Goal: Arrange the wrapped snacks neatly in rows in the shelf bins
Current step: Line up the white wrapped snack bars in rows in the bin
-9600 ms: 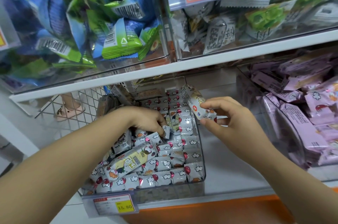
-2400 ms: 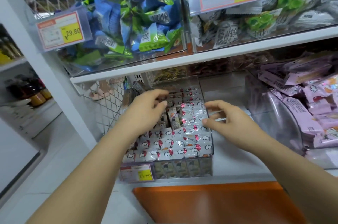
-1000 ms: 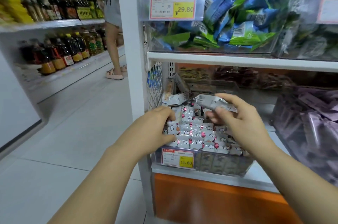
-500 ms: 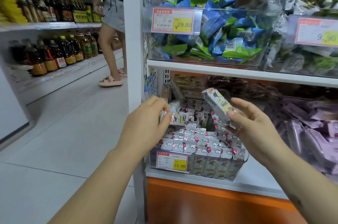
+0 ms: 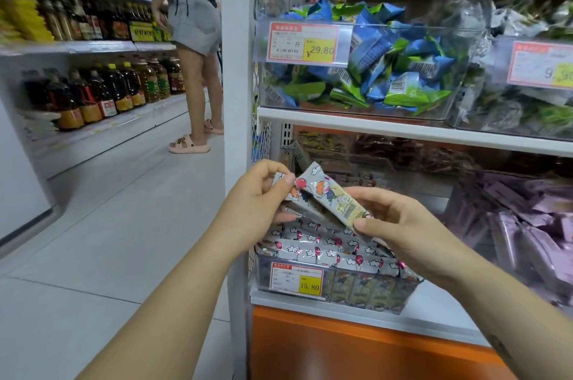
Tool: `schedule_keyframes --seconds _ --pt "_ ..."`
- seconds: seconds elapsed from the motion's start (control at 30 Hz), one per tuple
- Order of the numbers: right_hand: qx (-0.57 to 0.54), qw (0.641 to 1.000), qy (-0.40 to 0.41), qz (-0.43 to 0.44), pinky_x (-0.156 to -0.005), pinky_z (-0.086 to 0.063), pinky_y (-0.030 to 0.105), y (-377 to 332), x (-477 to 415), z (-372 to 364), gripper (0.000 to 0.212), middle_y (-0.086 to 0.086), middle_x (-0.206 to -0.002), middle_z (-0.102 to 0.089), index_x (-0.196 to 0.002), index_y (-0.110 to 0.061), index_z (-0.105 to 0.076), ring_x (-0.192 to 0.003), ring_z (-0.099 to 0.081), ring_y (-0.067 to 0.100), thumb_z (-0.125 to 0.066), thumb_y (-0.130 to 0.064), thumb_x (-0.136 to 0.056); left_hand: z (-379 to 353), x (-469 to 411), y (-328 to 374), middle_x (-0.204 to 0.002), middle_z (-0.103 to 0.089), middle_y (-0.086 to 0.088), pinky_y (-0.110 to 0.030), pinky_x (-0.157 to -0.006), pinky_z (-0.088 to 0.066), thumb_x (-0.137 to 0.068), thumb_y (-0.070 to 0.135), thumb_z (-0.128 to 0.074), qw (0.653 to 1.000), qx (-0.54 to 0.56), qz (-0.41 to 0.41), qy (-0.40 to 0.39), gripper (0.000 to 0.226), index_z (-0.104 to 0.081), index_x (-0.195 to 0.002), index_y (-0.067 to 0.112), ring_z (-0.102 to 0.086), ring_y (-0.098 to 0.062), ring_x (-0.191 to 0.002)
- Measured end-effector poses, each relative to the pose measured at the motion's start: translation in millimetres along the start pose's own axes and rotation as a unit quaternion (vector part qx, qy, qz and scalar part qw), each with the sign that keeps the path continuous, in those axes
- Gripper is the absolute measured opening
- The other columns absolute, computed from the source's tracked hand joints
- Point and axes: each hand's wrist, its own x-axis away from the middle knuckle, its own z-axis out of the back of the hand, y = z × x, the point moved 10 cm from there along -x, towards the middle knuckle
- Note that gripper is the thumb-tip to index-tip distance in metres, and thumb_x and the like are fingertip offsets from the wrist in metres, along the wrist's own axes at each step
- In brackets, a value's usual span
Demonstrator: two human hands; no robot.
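Above bin (image 5: 356,288): fingers (image 5: 376,226) of right hand (image 5: 415,234) pinch snack bar (image 5: 331,196); left hand (image 5: 257,196) pinches second bar (image 5: 293,193), mostly hidden.

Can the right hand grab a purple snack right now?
Probably not yet. The right hand is busy pinching a cartoon snack bar, and the purple snacks sit off to its right behind a clear bin wall.

Glossy foil-like snack wrapper (image 5: 333,196), clear plastic bin (image 5: 356,289), paper price label (image 5: 295,279)
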Motion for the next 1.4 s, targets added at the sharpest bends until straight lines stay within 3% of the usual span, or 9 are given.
schedule_keyframes --seconds 0.27,0.47,0.57,0.67,0.83,1.03,1.13,1.23,1.4 --pt "0.13 0.99 -0.041 0.02 -0.091 -0.048 0.046 -14.4 0.7 -4.0 0.036 -0.006 -0.112 -0.067 -0.114 -0.04 -0.064 -0.104 -0.061 0.023 -0.067 -0.018 -0.085 -24.3 2.7 -22.6 -0.09 -0.074 -0.008 -0.028 -0.071 -0.058 -0.093 0.026 -0.054 0.967 0.225 0.114 -0.023 0.02 -0.061 -0.096 0.008 -0.069 -0.015 -0.091" --pt "0.1 0.994 0.008 0.044 -0.087 -0.052 0.032 -12.4 -0.2 3.4 0.037 -0.01 -0.107 -0.068 -0.109 -0.035 -0.065 -0.102 -0.062 0.011 -0.065 -0.006 -0.086 -42.1 1.7 -7.9 -0.091 -0.072 -0.008 -0.03 -0.08 -0.058 -0.07 0.045 -0.06 0.956 0.273 0.082 -0.075 0.049 -0.062 -0.103 0.009 -0.068 -0.016 -0.094" --pt "0.096 0.993 0.039 0.061 -0.083 -0.053 0.034 -11.4 -1.2 7.8 0.038 -0.009 -0.106 -0.068 -0.108 -0.036 -0.066 -0.101 -0.062 0.013 -0.065 -0.006 -0.085 -48.5 2.1 -0.1 -0.107 -0.067 -0.003 -0.03 -0.089 -0.054 -0.071 0.041 -0.072 0.979 0.179 0.021 -0.098 0.051 -0.056 -0.116 0.024 -0.066 -0.011 -0.099" --pt "0.134 0.987 0.05 0.076 -0.068 -0.051 0.022 -12.5 -2.3 7.9 0.036 -0.011 -0.1 -0.067 -0.107 -0.036 -0.065 -0.087 -0.061 0.004 -0.067 -0.009 -0.084 -40.4 -2.6 0.3 -0.112 -0.066 0.004 -0.022 -0.081 -0.054 -0.076 0.022 -0.076 0.997 0.056 -0.035 -0.045 0.049 -0.054 -0.118 0.033 -0.066 -0.007 -0.097" --pt "0.245 0.957 0.127 0.094 -0.087 -0.043 0.018 -13.6 -2.4 54.5 0.028 -0.02 -0.107 -0.062 -0.094 -0.044 -0.062 -0.101 -0.057 0.0 -0.068 -0.018 -0.084 -38.5 -9.7 3.0 -0.103 -0.067 0.005 -0.012 -0.07 -0.05 -0.08 0.013 -0.072 0.996 0.021 -0.081 -0.008 0.041 -0.055 -0.112 0.034 -0.065 -0.003 -0.09" --pt "0.248 0.938 0.236 0.047 -0.085 -0.039 0.019 15.1 5.3 113.6 0.024 -0.012 -0.101 -0.062 -0.094 -0.036 -0.06 -0.099 -0.058 0.01 -0.067 -0.015 -0.085 -55.3 -26.8 8.3 -0.102 -0.063 0.003 -0.007 -0.07 -0.047 -0.081 0.014 -0.072 0.99 -0.067 -0.118 0.036 0.047 -0.051 -0.12 0.027 -0.062 0.004 -0.084" --pt "0.23 0.944 0.233 0.042 -0.086 -0.04 0.017 23.4 4.4 116.0 0.023 -0.008 -0.106 -0.063 -0.1 -0.032 -0.062 -0.101 -0.058 0.011 -0.066 -0.015 -0.086 -79.8 -39.0 8.3 -0.094 -0.06 0.005 -0.005 -0.063 -0.044 -0.082 0.017 -0.072 0.981 -0.15 -0.123 0.016 0.046 -0.049 -0.12 0.029 -0.056 0.012 -0.071" --pt "0.264 0.941 0.209 0.031 -0.083 -0.034 0.012 31.3 1.5 110.9 0.026 -0.005 -0.11 -0.06 -0.113 -0.023 -0.064 -0.101 -0.055 0.009 -0.064 -0.016 -0.088 -103.9 -59.2 -2.2 -0.096 -0.06 0.005 -0.014 -0.063 -0.045 -0.081 0.034 -0.072 0.95 -0.289 -0.108 -0.041 0.047 -0.044 -0.117 0.041 -0.055 0.002 -0.077" --pt "0.256 0.944 0.201 0.049 -0.092 -0.031 0.013 27.9 2.0 111.4 0.028 -0.015 -0.108 -0.053 -0.115 -0.023 -0.063 -0.108 -0.05 0.004 -0.064 -0.019 -0.087 -130.4 -95.8 -34.0 -0.132 -0.053 0.012 -0.026 -0.098 -0.042 -0.069 0.056 -0.075 0.889 -0.406 -0.031 -0.21 0.073 -0.048 -0.131 0.029 -0.053 -0.005 -0.113"
